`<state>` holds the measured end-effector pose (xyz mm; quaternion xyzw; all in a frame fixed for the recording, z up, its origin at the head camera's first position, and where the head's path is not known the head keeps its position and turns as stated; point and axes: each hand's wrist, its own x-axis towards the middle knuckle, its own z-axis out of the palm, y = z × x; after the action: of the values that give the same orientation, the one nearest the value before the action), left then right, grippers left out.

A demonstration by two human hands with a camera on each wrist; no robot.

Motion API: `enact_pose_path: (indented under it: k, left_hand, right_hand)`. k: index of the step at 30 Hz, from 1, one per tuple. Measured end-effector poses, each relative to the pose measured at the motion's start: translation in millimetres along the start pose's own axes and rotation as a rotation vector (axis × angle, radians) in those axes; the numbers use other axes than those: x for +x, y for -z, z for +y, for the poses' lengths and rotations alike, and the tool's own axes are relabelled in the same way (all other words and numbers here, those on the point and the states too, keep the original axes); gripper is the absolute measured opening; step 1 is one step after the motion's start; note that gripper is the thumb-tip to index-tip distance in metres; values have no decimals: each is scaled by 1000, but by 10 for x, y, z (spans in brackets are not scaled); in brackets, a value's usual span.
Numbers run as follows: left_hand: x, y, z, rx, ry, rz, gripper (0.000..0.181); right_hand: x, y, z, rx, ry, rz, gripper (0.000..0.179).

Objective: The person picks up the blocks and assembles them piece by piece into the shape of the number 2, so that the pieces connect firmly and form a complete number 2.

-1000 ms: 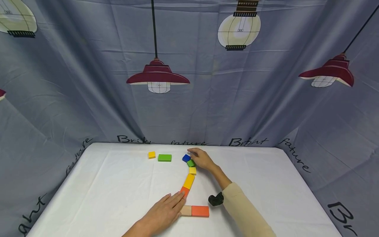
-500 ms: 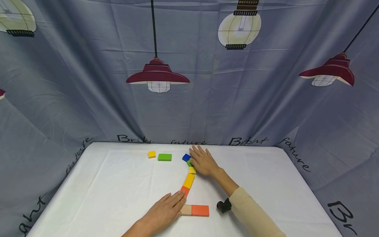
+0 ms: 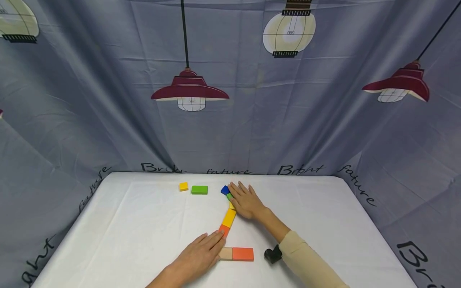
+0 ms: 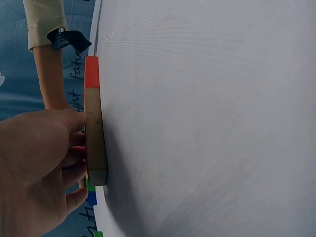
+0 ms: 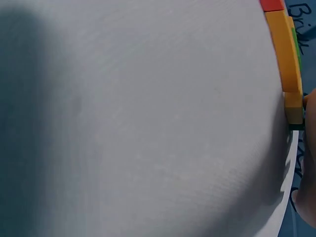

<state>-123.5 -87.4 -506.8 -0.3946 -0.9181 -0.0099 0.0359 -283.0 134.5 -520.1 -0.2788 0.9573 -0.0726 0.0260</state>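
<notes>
A curved row of toy blocks runs down the table in the head view: a blue block (image 3: 225, 190), a small green block (image 3: 229, 197), a small yellow block (image 3: 231, 205), a longer yellow block (image 3: 229, 218) and an orange block (image 3: 224, 230). My right hand (image 3: 248, 203) lies flat with fingers spread along the row's upper right side, partly covering the small green and yellow blocks. The fingers of my left hand (image 3: 199, 256) are stretched out, tips over the orange block. In the left wrist view, that hand is beside a plain wooden block (image 4: 96, 133).
A red-orange block (image 3: 243, 254) lies end to end with the wooden one. Farther back sit a long green block (image 3: 199, 190) and a yellow cube (image 3: 183, 186). A black device (image 3: 273, 254) is at the right sleeve. A printed grey curtain (image 3: 245, 132) hangs behind the table.
My right hand's bent fingers have straightened and spread, then the hand has come slightly toward me, covering more of the small green and yellow blocks. My left hand stays in place.
</notes>
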Motion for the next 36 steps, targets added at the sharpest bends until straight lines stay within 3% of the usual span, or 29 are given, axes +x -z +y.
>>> enact_pose_path:
  k: [14,18,22,29,36]
  left_hand:
    - [62,84,-67,-187,20,-71,49]
    - [80,119,-82,-210,17,-39,48]
    - [135,126,-127,-273,70,18,48]
    - [289,80,-480,-371,215,177,47]
    - [490,-6,-968,-496,333,265,48]
  right_hand:
    - [-9,11,-11,-69,-31,-50,56]
    - [-6,-10,-12,-67,-41,-56,57]
    - [-5,-17,-12,-70,-35,-52,57]
    - [6,-11,-19,-102,-38,-48,57]
    - [6,-39,-21,-108,-36,-35,57]
